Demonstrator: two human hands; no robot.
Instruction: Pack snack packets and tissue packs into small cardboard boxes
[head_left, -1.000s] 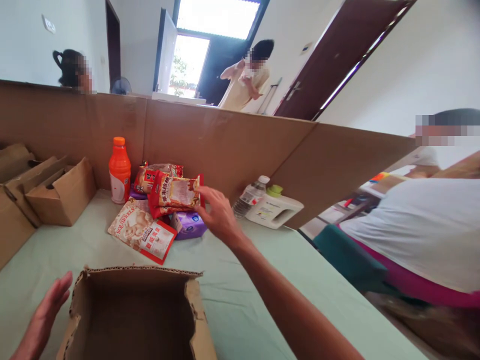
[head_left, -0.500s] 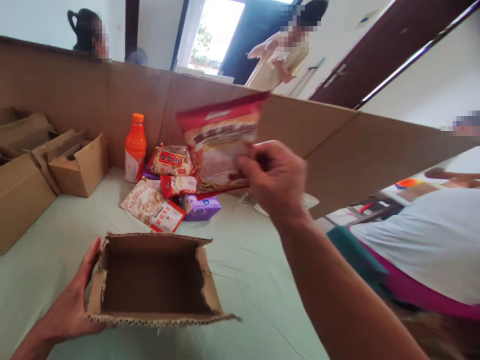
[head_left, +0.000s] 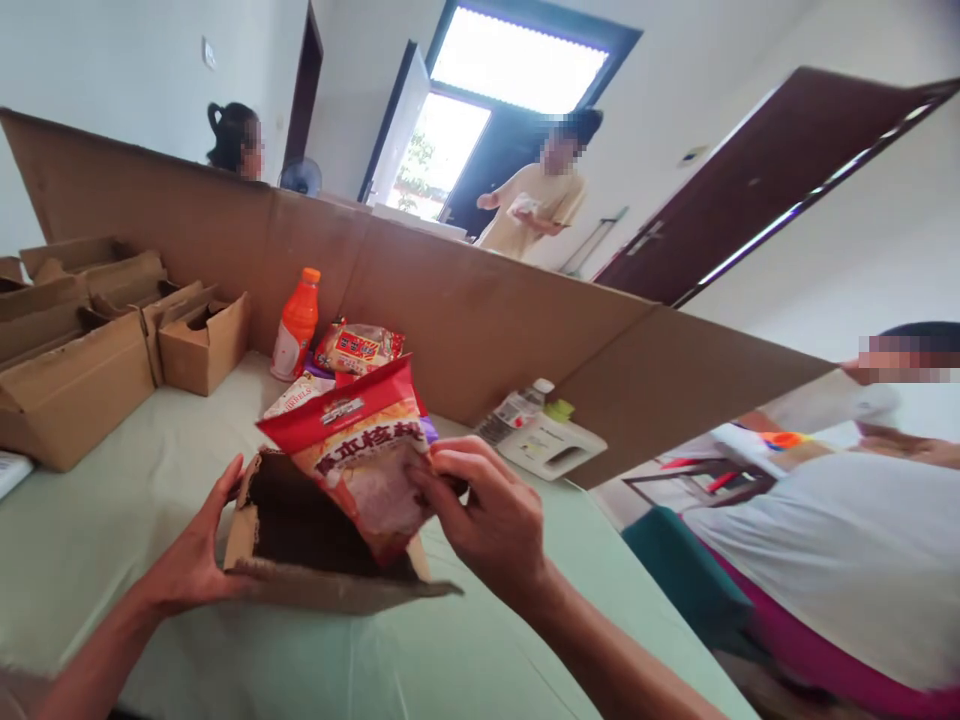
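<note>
My right hand (head_left: 491, 515) is closed on a red and orange snack bag (head_left: 360, 450), holding it over the open top of a small cardboard box (head_left: 315, 580), its lower end inside the opening. My left hand (head_left: 196, 550) is pressed against the box's left side, fingers wrapped on its edge. Behind the box lie more snack packets (head_left: 358, 347), a white packet (head_left: 298, 395) and an orange drink bottle (head_left: 297, 322), all on the pale green table (head_left: 82, 520).
A tall cardboard partition (head_left: 465, 320) runs along the table's far side. Folded cardboard boxes (head_left: 82, 340) are stacked at the left. A water bottle (head_left: 516, 408) and a white jug (head_left: 553, 445) lie by the partition. A seated person in white (head_left: 840, 540) is at right; two people stand beyond.
My right hand lifted the snack bag off the pile and brought it down to the box opening. My left hand closed on the box's left side.
</note>
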